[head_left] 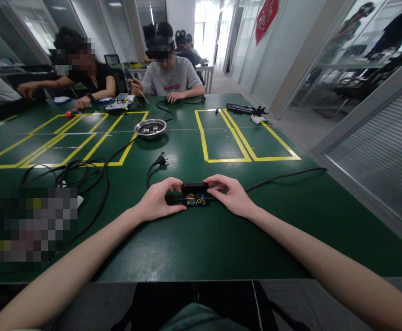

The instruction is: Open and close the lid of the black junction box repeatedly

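Fingers of the left hand (157,201) and right hand (233,196) are clamped on opposite ends of an open black box (196,190), which is held lengthwise between them, parallel to the near edge of the surface (201,253). Neither hand is set nearer; a plug (161,159) is seen beyond.

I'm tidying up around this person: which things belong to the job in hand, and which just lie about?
In hand:
black case, held by left hand and right hand
circuit board inside it
probably the plug, cabled toward the left hand

Seemingly lying about:
metal bowl of small parts
long black object, far right
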Tool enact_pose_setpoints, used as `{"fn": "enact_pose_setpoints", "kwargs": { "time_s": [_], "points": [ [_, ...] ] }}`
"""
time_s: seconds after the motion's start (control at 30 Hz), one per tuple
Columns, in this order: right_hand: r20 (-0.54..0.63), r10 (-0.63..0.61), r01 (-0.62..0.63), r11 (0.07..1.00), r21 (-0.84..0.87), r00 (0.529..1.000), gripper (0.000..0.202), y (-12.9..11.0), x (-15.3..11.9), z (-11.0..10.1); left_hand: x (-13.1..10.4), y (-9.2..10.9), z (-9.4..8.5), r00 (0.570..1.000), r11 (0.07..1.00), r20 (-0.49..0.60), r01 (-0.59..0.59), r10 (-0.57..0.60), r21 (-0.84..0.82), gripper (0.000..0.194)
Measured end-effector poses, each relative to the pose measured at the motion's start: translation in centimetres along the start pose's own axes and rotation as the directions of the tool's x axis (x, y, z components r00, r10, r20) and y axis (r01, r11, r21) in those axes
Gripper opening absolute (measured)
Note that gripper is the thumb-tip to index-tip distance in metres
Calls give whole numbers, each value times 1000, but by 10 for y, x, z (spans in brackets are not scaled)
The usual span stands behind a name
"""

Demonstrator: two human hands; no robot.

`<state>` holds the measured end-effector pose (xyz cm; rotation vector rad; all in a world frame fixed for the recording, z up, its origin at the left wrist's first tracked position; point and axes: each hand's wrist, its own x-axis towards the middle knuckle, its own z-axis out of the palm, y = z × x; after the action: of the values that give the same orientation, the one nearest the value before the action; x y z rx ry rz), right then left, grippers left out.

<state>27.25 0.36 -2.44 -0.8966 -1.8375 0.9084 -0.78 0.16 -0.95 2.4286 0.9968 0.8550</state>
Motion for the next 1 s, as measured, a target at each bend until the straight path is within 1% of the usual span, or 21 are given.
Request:
{"fn": "enact_pose_setpoints", "kwargs": {
  "time_s": [0.07,0.1,0.2,0.27,0.37,0.43,0.5,0.63,0.8,0.9,1.0],
  "points": [
    [14,-62,63,996,-64,998,20,-2,0,-1,0,1,1,1000,1000,2,-10,10,-15,61],
    [25,-100,102,989,-104,995,19,-3,0,-1,0,1,1,1000,999,9,-26,26,-24,61],
    [83,-230,243,946,-213,970,18,-6,-1,-5,1,2,0,997,996,36,-73,75,-43,47],
    [150,-312,341,906,-249,938,20,-8,-1,-8,2,2,0,994,994,43,-98,101,-56,39],
    [272,-372,442,856,-269,887,23,-11,-4,-13,1,0,0,988,987,50,-145,148,-71,31],
    [321,-378,468,838,-281,869,22,-12,-5,-14,0,0,1,985,984,59,-160,165,-74,28],
    [333,-376,475,828,-299,865,19,-12,-6,-13,0,0,2,984,985,72,-157,161,-67,27],
    [321,-346,444,839,-315,881,22,-12,-6,-12,2,5,2,986,991,101,-135,136,-15,26],
    [355,-286,408,846,-342,890,35,-10,-5,-9,6,12,1,983,989,152,-115,101,91,20],
    [360,-280,423,802,-422,890,32,-9,-3,-5,8,16,1,978,971,176,-142,108,193,26],
    [375,-340,497,712,-496,862,28,-8,-2,-1,9,21,4,976,932,175,-178,128,314,31]
  ]
}}
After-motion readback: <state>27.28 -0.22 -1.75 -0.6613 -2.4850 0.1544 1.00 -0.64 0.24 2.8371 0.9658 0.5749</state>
